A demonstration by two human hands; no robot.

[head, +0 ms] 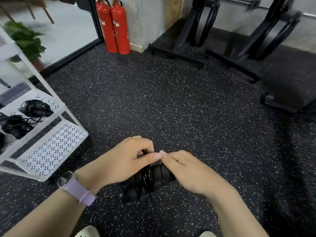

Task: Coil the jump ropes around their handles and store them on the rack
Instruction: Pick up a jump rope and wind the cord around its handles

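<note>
The white rack (51, 127) stands well to the left, nearer the left hand (119, 161). The coiled jump rope (150, 178), its handles lying left-to-right, is grasped between the left hand and the right hand (186, 170), both clenched round it.

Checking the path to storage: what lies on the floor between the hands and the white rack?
Nothing: in the head view only bare speckled floor separates the left hand and right hand, gripping the rope bundle, from the rack.
</note>
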